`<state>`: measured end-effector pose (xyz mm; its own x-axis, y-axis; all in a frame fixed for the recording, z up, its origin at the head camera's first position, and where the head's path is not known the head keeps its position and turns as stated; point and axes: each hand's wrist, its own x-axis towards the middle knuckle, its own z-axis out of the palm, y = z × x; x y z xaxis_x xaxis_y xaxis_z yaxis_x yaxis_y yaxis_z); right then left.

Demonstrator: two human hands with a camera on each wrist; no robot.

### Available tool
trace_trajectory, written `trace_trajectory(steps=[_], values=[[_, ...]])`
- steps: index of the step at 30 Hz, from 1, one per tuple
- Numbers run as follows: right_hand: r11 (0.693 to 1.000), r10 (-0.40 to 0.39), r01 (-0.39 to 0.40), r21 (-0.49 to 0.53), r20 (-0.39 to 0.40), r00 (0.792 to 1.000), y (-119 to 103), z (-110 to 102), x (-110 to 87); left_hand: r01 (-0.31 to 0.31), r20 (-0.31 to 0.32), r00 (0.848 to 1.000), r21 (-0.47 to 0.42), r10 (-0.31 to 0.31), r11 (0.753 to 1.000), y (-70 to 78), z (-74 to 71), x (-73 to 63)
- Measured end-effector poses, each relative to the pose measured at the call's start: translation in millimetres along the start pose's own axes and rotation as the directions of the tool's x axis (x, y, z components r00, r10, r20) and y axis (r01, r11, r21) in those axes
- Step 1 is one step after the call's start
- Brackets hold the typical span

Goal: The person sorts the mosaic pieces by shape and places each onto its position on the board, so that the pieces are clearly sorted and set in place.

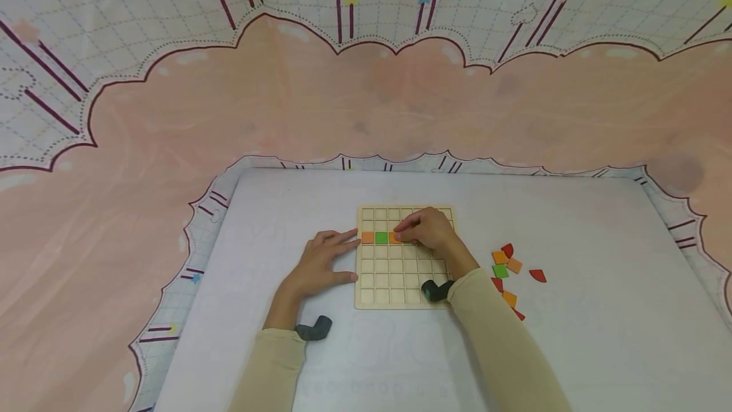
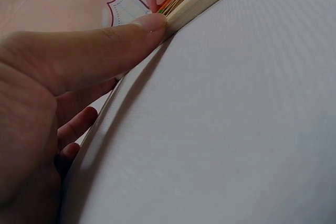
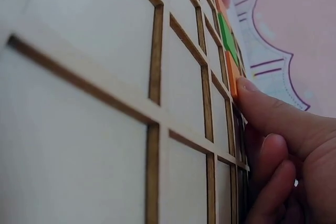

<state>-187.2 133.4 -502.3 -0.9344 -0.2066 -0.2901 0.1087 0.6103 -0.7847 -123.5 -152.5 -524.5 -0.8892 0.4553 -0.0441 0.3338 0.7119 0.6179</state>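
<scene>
A wooden grid board [image 1: 374, 281] lies on the white table. Three square tiles sit side by side in one of its rows: an orange tile [image 1: 368, 238] at the left edge, a green tile [image 1: 381, 238], then a second orange tile [image 1: 393, 237]. My right hand [image 1: 429, 231] pinches this second orange tile at its cell, the thumb [image 3: 252, 90] against its edge in the right wrist view. With fingers spread, my left hand [image 1: 323, 259] touches the board's left edge. Its thumb [image 2: 142, 27] rests on the wooden side.
Right of the board lies a loose group of pieces: orange squares [image 1: 515, 266], a green square [image 1: 500, 271] and several red curved-edge pieces [image 1: 537, 276]. A patterned pink cloth [image 1: 354, 100] surrounds the white tabletop [image 1: 274, 208]. Dark wrist devices [image 1: 314, 328] show at both cuffs.
</scene>
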Motion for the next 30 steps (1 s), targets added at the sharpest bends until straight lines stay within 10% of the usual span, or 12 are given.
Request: trace_trajectory(steps=[30], values=[[0.998, -0.036, 0.032, 0.050, 0.084, 0.996, 4.2, -8.9, -2.1, -0.011, 0.004, 1.000, 0.005, 0.011, 1.000, 0.0, 0.2, 1.0]])
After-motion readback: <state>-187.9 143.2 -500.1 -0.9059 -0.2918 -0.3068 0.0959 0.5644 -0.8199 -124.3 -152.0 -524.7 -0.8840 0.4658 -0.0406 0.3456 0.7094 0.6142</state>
